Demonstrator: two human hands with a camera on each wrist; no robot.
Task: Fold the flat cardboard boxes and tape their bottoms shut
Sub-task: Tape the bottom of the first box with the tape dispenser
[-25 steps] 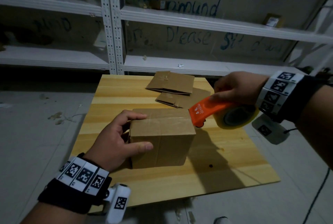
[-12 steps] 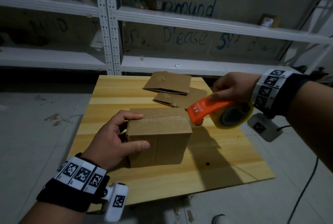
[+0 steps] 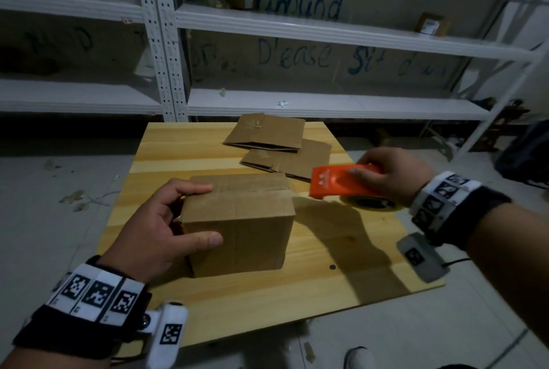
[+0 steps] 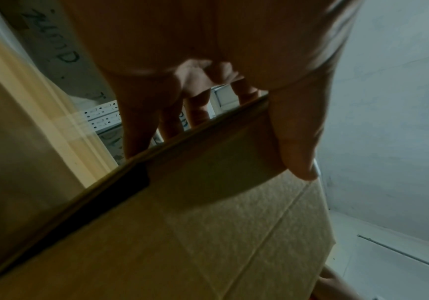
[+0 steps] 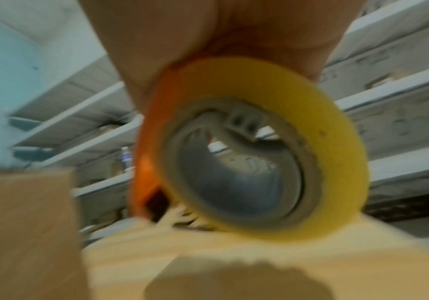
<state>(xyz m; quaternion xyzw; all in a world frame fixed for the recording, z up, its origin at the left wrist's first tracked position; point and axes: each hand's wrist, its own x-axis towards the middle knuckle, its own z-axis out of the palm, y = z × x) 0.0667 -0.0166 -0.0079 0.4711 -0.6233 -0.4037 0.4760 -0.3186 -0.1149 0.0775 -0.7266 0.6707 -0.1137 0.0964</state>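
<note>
A folded brown cardboard box (image 3: pixel 240 223) stands on the wooden table (image 3: pixel 297 288), its flaps closed on top with clear tape along the seam. My left hand (image 3: pixel 166 226) grips its left corner, fingers on top and thumb on the near side; the left wrist view shows the same box (image 4: pixel 208 233) under the thumb. My right hand (image 3: pixel 389 174) holds an orange tape dispenser (image 3: pixel 341 181) with a yellowish tape roll (image 5: pixel 267 142), low over the table just right of the box and apart from it. Two flat cardboard boxes (image 3: pixel 267 131) lie at the table's far side.
White metal shelving (image 3: pixel 297 24) runs along the wall behind the table. A grey concrete floor (image 3: pixel 44 220) surrounds the table. A small brown box (image 3: pixel 430 24) sits on an upper shelf at right. A cable (image 3: pixel 457 261) trails off the right side.
My right hand has carried the tape dispenser down and to the right, away from the box's top edge, turning it flatter toward the table. The left hand has kept its grip.
</note>
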